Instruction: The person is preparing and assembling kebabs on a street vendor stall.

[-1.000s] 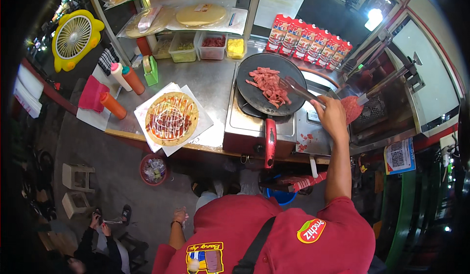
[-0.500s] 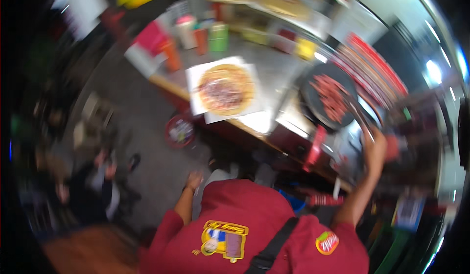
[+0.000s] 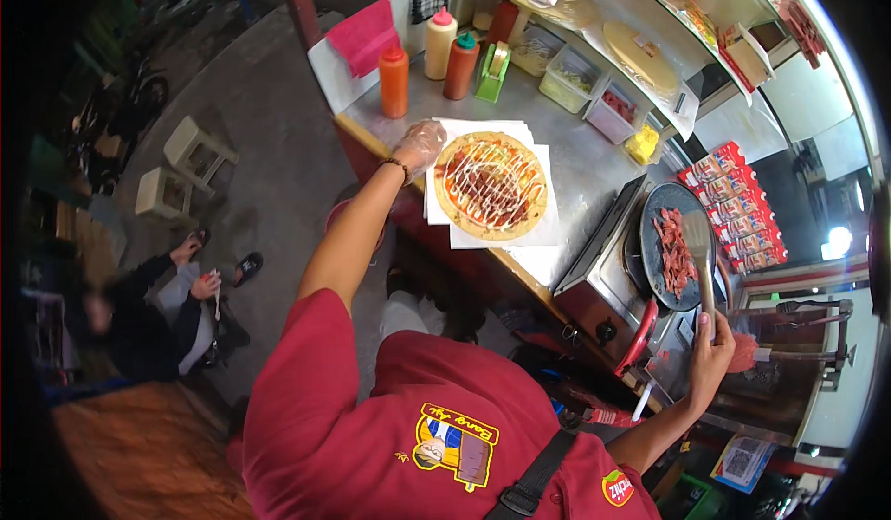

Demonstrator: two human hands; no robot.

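Observation:
My left hand (image 3: 421, 145), in a clear plastic glove, is at the upper left edge of a stack of white paper (image 3: 542, 234), its curled fingers gripping the paper. On the paper lies a round flatbread (image 3: 492, 188) with red sauce, dark red topping in the middle and zigzag lines of white sauce. My bare right hand (image 3: 712, 357) is wrapped round the handle of a metal spatula (image 3: 698, 237). The spatula's blade reaches into a dark round pan (image 3: 661, 206), next to a heap of reddish meat strips (image 3: 675, 253).
Sauce bottles (image 3: 394, 84) and a green holder (image 3: 493, 72) stand behind the flatbread. Farther back are tubs of toppings (image 3: 568, 81) under a shelf (image 3: 640, 56) of flat rounds. The pan sits on a stove (image 3: 603, 288); its red handle (image 3: 639, 336) points toward me. A seated person (image 3: 153, 325) is at left.
My left hand has risen from beside my body to the paper under the flatbread. My right hand still holds the spatula over the pan. The view has turned and is sharper.

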